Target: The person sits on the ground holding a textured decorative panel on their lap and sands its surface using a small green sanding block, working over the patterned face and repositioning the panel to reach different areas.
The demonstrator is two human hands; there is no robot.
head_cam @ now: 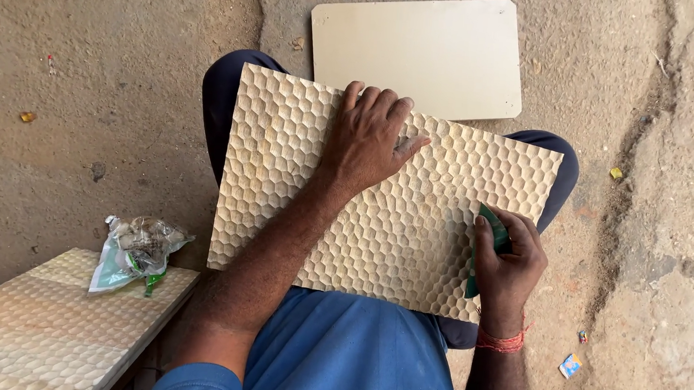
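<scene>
Two hands work one honeycomb-carved panel (393, 222), which rests tilted across the person's lap, on dark trouser legs (223, 99) above the concrete floor (89, 83). The left hand (371, 136) lies flat on the panel's upper middle, fingers spread and extended, gripping nothing; the right hand (507, 261) is curled closed around a folded green sanding sheet (493, 232), pressed against the panel's right edge. A plain smooth board (420, 51) lies on the floor beyond the knees, and a crumpled plastic bag (135, 250) sits on a stack of similar carved panels (42, 325) at lower left.

1 head view, looking straight down — close over lap, floor beyond
</scene>
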